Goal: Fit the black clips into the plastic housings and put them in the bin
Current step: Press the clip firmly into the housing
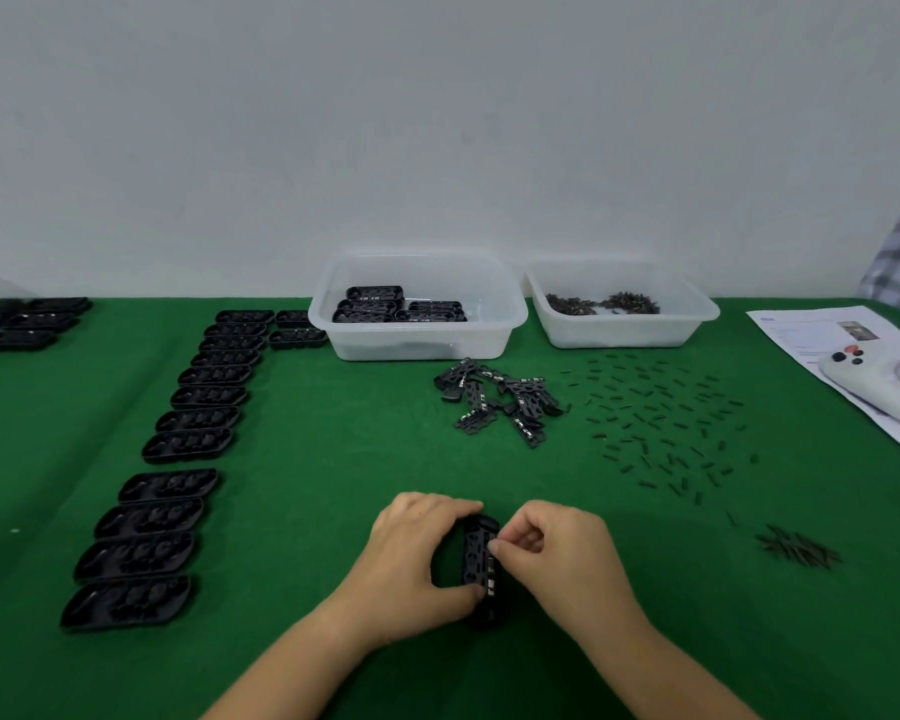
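Squarely between both hands (pixel 481 556), the gripped black housing (pixel 478 548).

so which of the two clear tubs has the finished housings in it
The left tub, behind the pile of loose parts: it holds a few black housings. The right tub holds only small dark bits.

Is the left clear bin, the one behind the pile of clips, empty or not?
Not empty. The left clear bin holds several black housings on its floor, far from full.

An assembly workbench: green cloth-covered table (pixel 333 459), rows of black housings (pixel 198 407) left of the hands, clear parts bins (pixel 417 335) beyond them.
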